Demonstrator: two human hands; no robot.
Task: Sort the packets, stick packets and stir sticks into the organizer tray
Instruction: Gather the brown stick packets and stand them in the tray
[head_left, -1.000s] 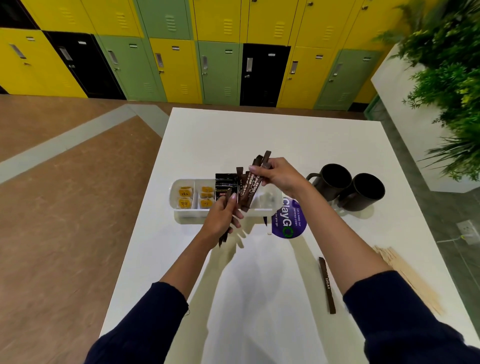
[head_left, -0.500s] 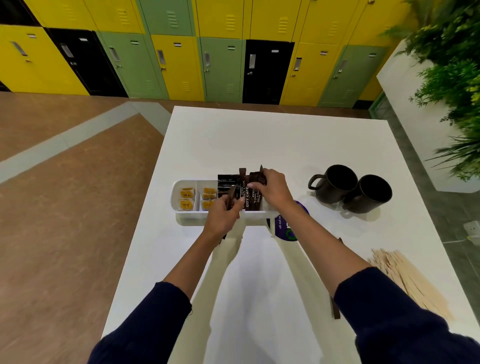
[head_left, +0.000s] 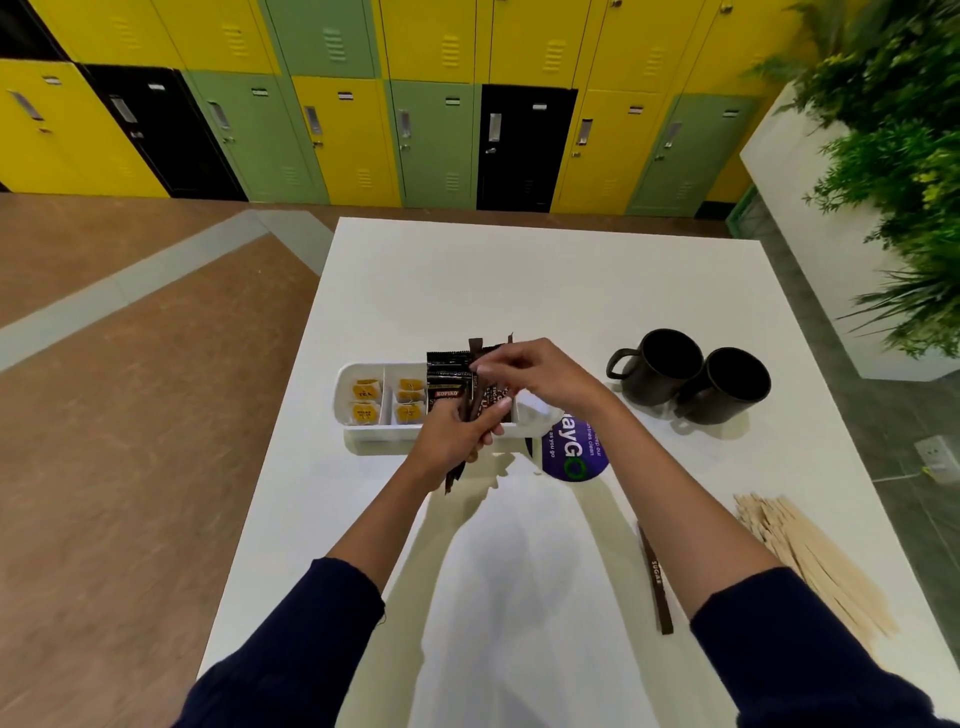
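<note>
Your white organizer tray (head_left: 347, 415) held yellow tea packets (head_left: 363, 401) in its two left compartments. Your left hand (head_left: 457, 439) gripped a bunch of brown stick packets (head_left: 453, 475) at the tray's near edge. Your right hand (head_left: 543, 374), fingers curled, pinched their upper ends over the tray. A sugar stick (head_left: 655, 582) and the stir sticks (head_left: 815, 566) lay well apart, rightward.

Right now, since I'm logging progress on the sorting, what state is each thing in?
organizer tray: partly filled
tea packets: in its left compartments
Kopiko packets: standing in tray
stick packets: gripped by left hand, pinched by right hand
sugar stick: lying loose on table
stir sticks: piled on table, unsorted
mugs: upright, empty
</note>
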